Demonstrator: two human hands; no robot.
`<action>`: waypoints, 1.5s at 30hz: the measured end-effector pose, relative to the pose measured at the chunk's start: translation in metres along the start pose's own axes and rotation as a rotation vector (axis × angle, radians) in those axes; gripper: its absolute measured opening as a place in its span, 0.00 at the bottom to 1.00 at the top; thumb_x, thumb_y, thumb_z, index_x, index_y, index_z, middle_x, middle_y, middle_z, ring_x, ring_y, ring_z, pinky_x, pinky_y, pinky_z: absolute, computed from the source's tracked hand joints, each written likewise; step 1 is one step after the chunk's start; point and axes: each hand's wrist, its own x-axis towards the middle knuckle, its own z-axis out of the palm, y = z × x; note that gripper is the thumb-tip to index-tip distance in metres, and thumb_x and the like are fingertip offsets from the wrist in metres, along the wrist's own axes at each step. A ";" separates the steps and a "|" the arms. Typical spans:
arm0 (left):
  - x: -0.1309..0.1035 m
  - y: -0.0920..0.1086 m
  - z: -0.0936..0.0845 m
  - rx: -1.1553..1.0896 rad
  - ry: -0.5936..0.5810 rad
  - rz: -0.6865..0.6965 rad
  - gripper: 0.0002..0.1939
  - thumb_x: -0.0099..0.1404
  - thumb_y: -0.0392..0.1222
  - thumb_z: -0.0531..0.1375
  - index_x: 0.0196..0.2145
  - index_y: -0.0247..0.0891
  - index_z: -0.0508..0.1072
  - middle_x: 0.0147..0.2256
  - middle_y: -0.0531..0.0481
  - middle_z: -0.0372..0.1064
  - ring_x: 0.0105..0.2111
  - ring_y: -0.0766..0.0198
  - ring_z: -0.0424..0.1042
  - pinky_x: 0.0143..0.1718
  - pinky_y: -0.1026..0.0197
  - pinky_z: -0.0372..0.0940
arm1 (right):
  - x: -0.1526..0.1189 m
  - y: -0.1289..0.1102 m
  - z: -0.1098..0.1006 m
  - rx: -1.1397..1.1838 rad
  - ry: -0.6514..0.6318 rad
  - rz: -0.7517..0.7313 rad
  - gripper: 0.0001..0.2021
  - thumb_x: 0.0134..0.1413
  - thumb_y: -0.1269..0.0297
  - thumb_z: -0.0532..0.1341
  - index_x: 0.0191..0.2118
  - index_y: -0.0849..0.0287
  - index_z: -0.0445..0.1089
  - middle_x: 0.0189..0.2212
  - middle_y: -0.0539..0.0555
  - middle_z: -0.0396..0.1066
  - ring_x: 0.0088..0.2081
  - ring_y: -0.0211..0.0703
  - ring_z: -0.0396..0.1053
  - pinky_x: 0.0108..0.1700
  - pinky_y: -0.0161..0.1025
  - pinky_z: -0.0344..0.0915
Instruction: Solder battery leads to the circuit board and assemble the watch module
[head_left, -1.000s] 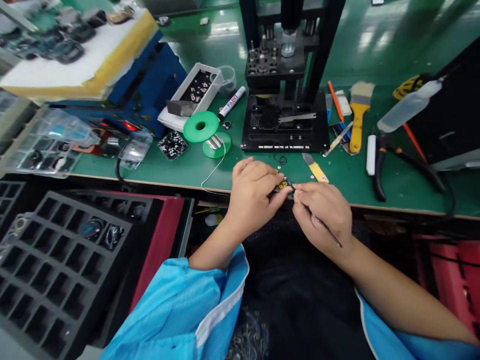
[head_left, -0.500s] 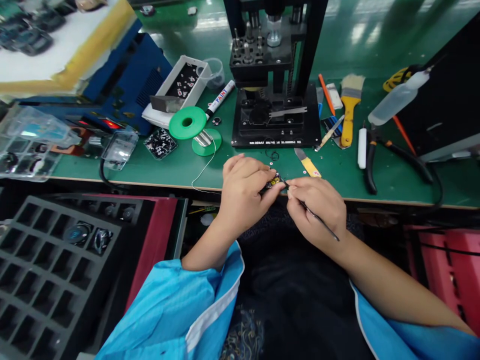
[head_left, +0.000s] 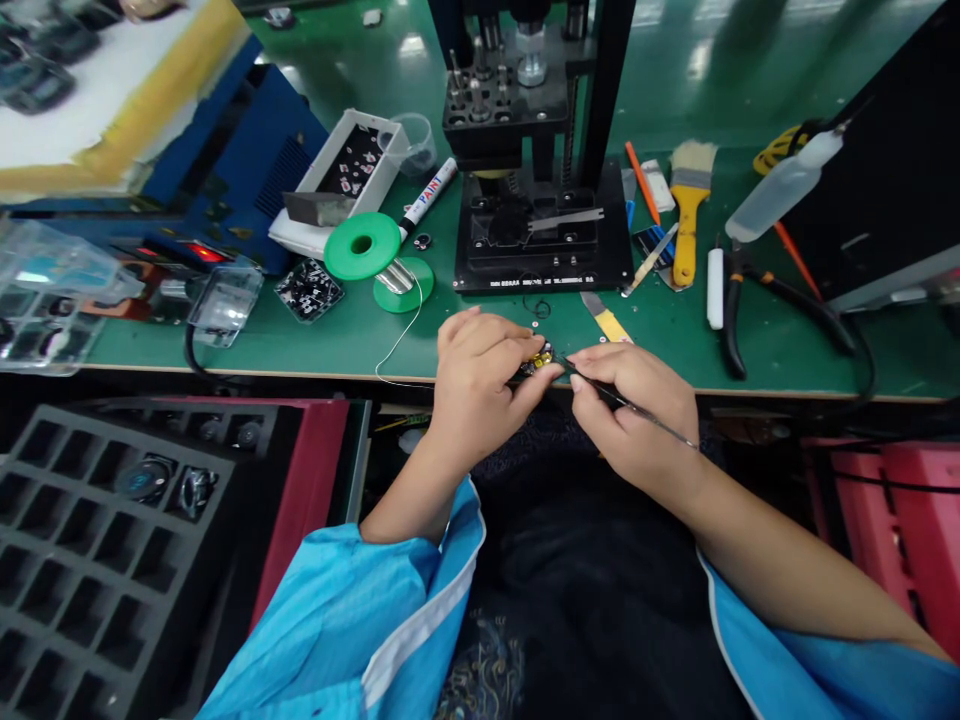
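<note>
At the bench's front edge, my left hand is closed around a small black and yellow part, mostly hidden by the fingers. My right hand pinches a thin dark tweezer-like tool, whose kind I cannot make out for sure. Its tip points at the small part; whether they touch is too small to tell. Solder wire from a green spool runs down beside my left hand. A yellow-handled blade lies just beyond my right hand.
A black press stands behind my hands. Pliers, a yellow brush and a squeeze bottle lie at the right. Left of the spool are a paint marker and a white box. A compartment tray sits lower left.
My right hand has turned the thin tool, so it lies flatter with its rear end farther right. My left hand still holds the small part. The whole view has shifted slightly.
</note>
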 end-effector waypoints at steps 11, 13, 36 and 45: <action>0.000 0.000 0.000 -0.007 0.020 0.025 0.11 0.75 0.52 0.71 0.45 0.43 0.82 0.43 0.50 0.86 0.46 0.55 0.83 0.66 0.43 0.65 | 0.002 -0.002 -0.002 0.003 -0.011 0.018 0.08 0.69 0.76 0.66 0.41 0.54 0.73 0.39 0.54 0.84 0.45 0.47 0.85 0.49 0.46 0.83; 0.000 0.000 0.000 -0.004 0.023 0.017 0.10 0.75 0.52 0.71 0.44 0.43 0.82 0.44 0.50 0.86 0.46 0.55 0.83 0.67 0.42 0.65 | 0.002 -0.002 -0.001 0.010 -0.012 0.021 0.08 0.69 0.76 0.66 0.41 0.54 0.73 0.39 0.54 0.84 0.45 0.47 0.85 0.49 0.45 0.82; 0.000 0.000 0.000 -0.009 0.021 0.020 0.10 0.75 0.52 0.71 0.45 0.44 0.82 0.44 0.50 0.86 0.47 0.55 0.83 0.67 0.42 0.65 | 0.003 -0.006 0.001 0.010 0.024 0.106 0.07 0.68 0.74 0.65 0.41 0.53 0.73 0.38 0.52 0.83 0.43 0.47 0.85 0.48 0.45 0.81; -0.001 0.001 0.000 -0.012 0.001 -0.007 0.09 0.76 0.52 0.70 0.45 0.45 0.83 0.44 0.50 0.86 0.47 0.54 0.83 0.68 0.41 0.65 | 0.005 -0.007 0.001 0.000 0.026 0.115 0.07 0.68 0.73 0.65 0.41 0.53 0.73 0.38 0.52 0.83 0.43 0.47 0.84 0.48 0.45 0.81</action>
